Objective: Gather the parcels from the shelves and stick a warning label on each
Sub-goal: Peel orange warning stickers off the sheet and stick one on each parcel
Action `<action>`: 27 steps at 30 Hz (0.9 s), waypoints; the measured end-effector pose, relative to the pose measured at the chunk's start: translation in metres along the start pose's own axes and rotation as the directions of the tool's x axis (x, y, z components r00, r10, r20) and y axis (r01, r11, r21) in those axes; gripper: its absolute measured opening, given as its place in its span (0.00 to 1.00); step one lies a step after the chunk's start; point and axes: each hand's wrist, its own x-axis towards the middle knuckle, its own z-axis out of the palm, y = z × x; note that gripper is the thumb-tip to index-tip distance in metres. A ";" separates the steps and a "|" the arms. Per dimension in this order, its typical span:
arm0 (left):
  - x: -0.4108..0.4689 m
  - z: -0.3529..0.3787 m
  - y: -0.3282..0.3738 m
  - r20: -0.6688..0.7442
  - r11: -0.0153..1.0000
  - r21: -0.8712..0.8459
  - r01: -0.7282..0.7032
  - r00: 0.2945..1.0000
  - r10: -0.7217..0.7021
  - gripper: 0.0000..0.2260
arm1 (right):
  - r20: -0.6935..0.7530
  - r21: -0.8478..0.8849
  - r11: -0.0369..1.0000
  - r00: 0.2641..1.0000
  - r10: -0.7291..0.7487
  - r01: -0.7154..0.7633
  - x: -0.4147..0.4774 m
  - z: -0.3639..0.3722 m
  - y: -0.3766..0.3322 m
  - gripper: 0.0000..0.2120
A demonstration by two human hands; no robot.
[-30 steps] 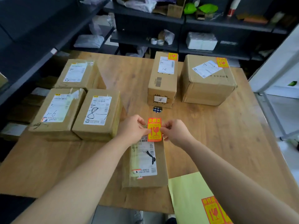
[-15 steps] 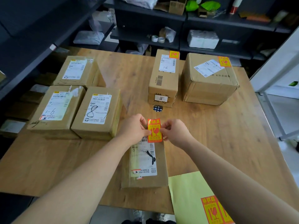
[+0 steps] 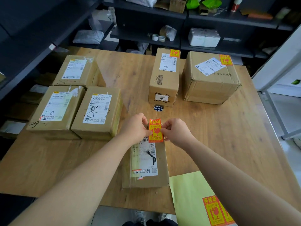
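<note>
warning label point(image 3: 155, 130): orange-red, yellow panel with a broken-glass symbol, upright over the far end of the parcel point(image 3: 160, 163) by the near edge of the desk point(image 3: 211, 136)
left hand point(image 3: 135, 128): pinching the label's left edge
right hand point(image 3: 176, 131): pinching the label's right edge

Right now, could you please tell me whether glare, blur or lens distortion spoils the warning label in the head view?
Head view: the warning label is sharp and readable, with only a small sheen at its top left corner. Head view: the left shelves sit in deep shadow, and the wide lens splays lines toward the corners.
</note>
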 end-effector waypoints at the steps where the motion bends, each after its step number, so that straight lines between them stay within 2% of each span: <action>1: 0.001 0.000 0.000 0.000 1.000 0.001 0.003 1.000 -0.003 0.15 | 0.002 -0.005 1.000 1.000 0.001 -0.001 0.000 0.000 -0.001 0.07; 11: 0.006 0.000 -0.001 -0.012 0.996 0.059 0.066 0.998 -0.065 0.17 | -0.049 -0.024 0.999 0.998 0.045 -0.046 0.003 0.001 -0.002 0.06; 14: 0.001 0.000 -0.005 -0.035 0.995 0.096 0.017 0.999 -0.014 0.14 | -0.102 0.003 0.998 0.993 0.066 -0.066 0.004 0.003 0.003 0.15; 18: -0.010 0.007 -0.016 -0.150 0.983 0.097 -0.154 0.974 0.167 0.05 | -0.143 -0.015 0.998 0.987 -0.069 0.068 -0.001 0.008 0.013 0.05; 20: -0.011 0.011 -0.021 -0.168 0.968 0.107 -0.226 0.956 0.242 0.04 | -0.155 -0.081 0.983 0.972 -0.178 0.167 -0.004 0.011 0.017 0.03; 24: -0.009 0.020 -0.029 -0.127 0.930 0.195 -0.311 0.932 0.338 0.13 | -0.135 -0.193 0.933 0.934 -0.331 0.303 -0.004 0.017 0.027 0.14; 27: -0.009 0.023 -0.032 -0.145 0.909 0.253 -0.331 0.916 0.374 0.15 | -0.149 -0.330 0.869 0.888 -0.434 0.370 -0.004 0.018 0.035 0.14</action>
